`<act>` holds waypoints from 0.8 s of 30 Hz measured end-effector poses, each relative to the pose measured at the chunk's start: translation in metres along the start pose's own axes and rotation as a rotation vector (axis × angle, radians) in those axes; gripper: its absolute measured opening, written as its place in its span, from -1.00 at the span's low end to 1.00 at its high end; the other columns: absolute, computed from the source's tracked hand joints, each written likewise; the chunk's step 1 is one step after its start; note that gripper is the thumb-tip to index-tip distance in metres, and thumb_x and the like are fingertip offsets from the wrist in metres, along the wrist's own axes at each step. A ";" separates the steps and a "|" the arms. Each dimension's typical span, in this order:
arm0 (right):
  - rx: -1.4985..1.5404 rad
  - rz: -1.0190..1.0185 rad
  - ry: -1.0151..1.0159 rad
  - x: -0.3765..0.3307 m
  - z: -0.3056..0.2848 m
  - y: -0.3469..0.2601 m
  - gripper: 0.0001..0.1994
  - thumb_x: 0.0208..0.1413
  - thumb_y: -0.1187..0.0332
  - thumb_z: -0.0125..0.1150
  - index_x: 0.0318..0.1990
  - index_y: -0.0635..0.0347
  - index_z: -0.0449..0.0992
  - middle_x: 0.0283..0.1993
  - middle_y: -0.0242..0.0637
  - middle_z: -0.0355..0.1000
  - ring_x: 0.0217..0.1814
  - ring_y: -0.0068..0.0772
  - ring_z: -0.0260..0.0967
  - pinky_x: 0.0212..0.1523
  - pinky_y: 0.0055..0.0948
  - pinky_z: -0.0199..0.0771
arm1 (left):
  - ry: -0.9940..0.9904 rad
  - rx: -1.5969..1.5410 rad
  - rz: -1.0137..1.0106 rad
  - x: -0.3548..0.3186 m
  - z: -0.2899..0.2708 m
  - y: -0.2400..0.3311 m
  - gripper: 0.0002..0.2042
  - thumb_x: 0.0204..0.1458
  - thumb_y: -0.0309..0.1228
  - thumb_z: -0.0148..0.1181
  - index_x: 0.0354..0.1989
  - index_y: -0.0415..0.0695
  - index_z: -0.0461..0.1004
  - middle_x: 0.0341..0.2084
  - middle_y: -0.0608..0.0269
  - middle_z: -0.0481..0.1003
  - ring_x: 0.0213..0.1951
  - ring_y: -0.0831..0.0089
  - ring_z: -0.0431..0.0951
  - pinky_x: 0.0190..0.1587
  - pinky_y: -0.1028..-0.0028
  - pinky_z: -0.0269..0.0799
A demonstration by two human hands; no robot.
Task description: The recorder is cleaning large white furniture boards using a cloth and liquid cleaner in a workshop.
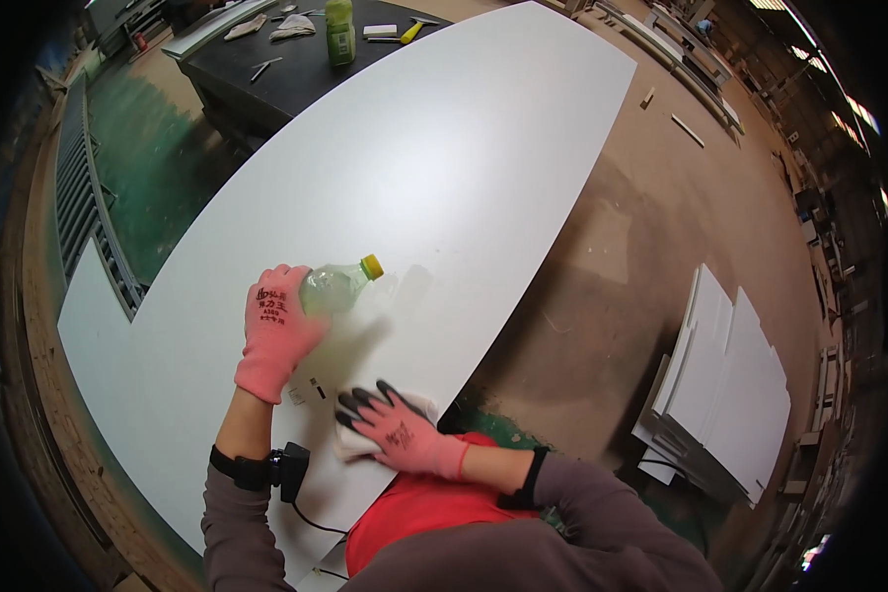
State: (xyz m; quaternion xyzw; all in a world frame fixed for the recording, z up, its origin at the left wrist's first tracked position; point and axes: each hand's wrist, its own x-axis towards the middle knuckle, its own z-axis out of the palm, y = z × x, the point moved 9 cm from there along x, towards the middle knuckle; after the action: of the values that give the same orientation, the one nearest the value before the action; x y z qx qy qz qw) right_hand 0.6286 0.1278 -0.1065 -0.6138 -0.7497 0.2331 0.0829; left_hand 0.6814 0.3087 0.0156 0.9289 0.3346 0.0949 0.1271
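Both forearms come in from the near edge in grey-brown sleeves, each with a dark wrist strap. The left hand (278,331), in a pink glove, reaches farther out, its fingers curled in a grip. The right hand (397,427), gloved pink with dark fingertips, lies flat, fingers spread leftward.

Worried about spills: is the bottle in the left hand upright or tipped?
Tipped: the clear bottle in the left hand lies nearly sideways, yellow cap pointing right over the white panel.
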 end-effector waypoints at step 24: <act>0.037 -0.188 0.096 0.117 -0.031 0.023 -0.35 -0.04 -0.10 0.03 0.11 0.20 0.27 0.25 -0.13 0.10 0.35 -0.21 -0.09 0.36 -0.03 -0.38 | 0.456 -0.759 -0.444 -0.075 -0.073 -0.042 -0.58 -0.33 -0.58 0.05 -0.15 -0.29 0.35 -0.27 0.16 0.40 -0.18 0.38 0.39 -0.01 0.47 0.25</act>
State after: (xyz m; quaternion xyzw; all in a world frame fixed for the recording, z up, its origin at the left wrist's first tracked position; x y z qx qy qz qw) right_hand 0.6346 0.2513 -0.1089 -0.5495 -0.7948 0.2082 0.1515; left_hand 0.5802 0.3035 0.0655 0.6790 0.4854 0.3815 0.3973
